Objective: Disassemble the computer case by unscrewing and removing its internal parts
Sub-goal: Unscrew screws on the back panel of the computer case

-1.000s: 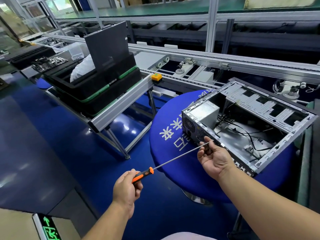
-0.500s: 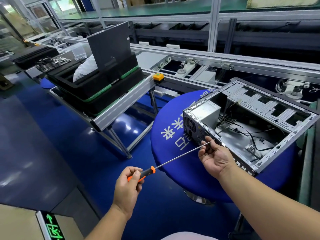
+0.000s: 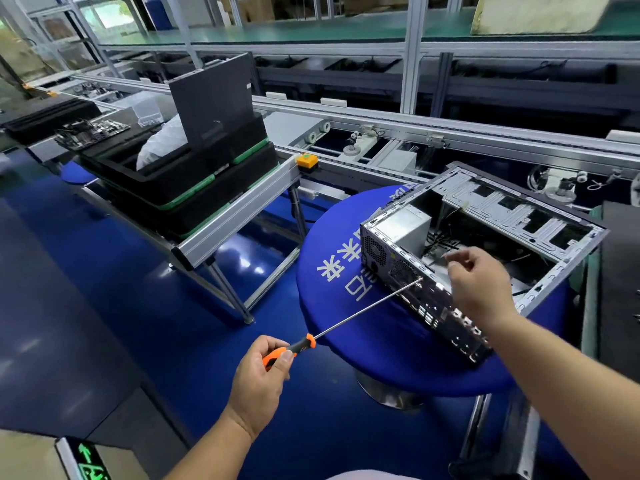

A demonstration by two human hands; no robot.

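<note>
Gripped the orange-handled screwdriver (image 3: 360, 313) in the left hand (image 3: 262, 375), tip at the computer case (image 3: 519, 216) rear; right hand (image 3: 479, 282) above its rim, fingers loosely curled, pinch unclear.

White characters (upside down) on blue table cover (image 3: 332, 299)

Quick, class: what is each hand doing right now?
Left hand: grips the screwdriver by its handle.
Right hand: fingers curled above the computer case; a pinched screw cannot be told.

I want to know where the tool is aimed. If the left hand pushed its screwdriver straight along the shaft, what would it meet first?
Probably the rear panel of the open grey metal computer case; the long orange-handled screwdriver in the left hand already ends there.
</note>
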